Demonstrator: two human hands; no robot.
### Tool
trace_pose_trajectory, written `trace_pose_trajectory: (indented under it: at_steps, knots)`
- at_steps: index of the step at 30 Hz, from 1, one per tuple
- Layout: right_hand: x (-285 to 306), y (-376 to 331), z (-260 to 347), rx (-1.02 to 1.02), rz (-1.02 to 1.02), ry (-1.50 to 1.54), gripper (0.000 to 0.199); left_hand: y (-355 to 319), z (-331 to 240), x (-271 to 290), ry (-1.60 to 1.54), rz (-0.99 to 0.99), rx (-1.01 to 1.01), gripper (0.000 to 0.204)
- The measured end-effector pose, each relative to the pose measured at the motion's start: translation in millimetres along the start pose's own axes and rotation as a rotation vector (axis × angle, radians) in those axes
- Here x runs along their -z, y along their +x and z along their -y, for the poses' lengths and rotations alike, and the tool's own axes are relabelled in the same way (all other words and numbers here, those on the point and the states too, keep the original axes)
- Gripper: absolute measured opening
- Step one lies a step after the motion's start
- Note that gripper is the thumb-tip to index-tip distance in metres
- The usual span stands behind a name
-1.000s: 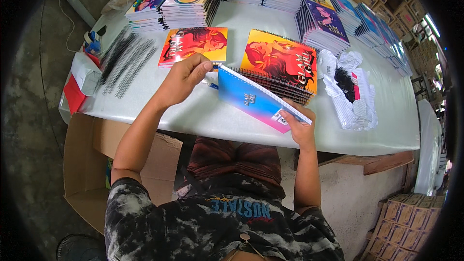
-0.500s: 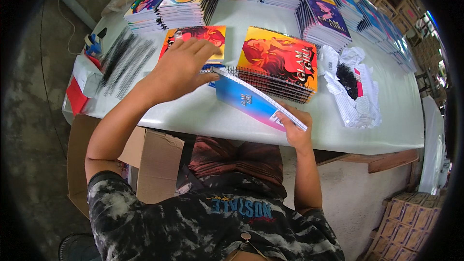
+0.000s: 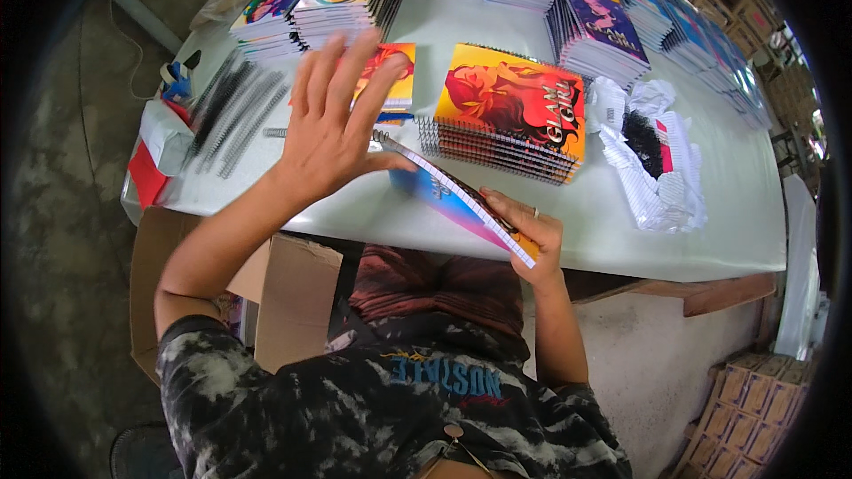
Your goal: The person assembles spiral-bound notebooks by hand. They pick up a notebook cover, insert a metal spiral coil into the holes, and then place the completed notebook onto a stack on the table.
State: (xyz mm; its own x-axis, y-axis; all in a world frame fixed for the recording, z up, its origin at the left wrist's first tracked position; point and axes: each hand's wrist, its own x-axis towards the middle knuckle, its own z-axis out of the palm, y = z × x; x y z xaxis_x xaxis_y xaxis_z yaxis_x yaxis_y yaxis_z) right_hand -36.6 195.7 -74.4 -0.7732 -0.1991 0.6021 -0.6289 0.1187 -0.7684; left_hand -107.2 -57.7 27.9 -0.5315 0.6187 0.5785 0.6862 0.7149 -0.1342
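Observation:
My right hand (image 3: 535,235) grips the lower right end of a notebook (image 3: 454,204), tilted on its edge above the table's near side. Its blue and pink cover faces me, with an orange cover on the far side. My left hand (image 3: 333,124) is raised with fingers spread, its thumb by the notebook's upper left end, where some wire coil shows. A short length of coil (image 3: 277,133) pokes out left of that hand; whether it joins the notebook is hidden. Behind lie a stack of orange-red spiral notebooks (image 3: 510,98) and, partly covered by my left hand, another orange-red notebook (image 3: 395,75).
Loose spiral coils (image 3: 240,115) lie at the left, near a white packet (image 3: 166,137). Crumpled white paper (image 3: 661,200) holds black scraps at the right. Notebook stacks (image 3: 346,4) line the table's far side. An open cardboard box (image 3: 297,293) stands below the near edge.
My left hand has lifted and spread its fingers upward. The right hand has lowered slightly toward me with the notebook, whose orange far side now shows.

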Motion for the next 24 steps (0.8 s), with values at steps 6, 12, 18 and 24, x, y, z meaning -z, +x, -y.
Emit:
trace_pose_trajectory:
  at_steps: [6, 12, 18, 24]
  knots:
    - [-11.8, -1.2, -1.4, 0.077, -0.045, -0.015, 0.032, -81.2, -8.1, -57.8, 0.139, -0.220, -0.388, 0.107]
    - [-27.1, -8.0, -4.7, 0.089, -0.043, -0.044, 0.033, -116.7, -16.2, -101.6, -0.176, -0.153, 0.104, 0.116]
    - [-26.9, -0.2, 6.3, 0.178, 0.026, -0.104, 0.030, -56.2, 36.5, -55.6, -0.048, -0.514, 0.006, 0.117]
    - [-21.3, 2.6, -0.9, 0.261, -0.044, -0.159, 0.032, -90.6, -11.3, -67.6, 0.173, -0.321, -0.243, 0.111]
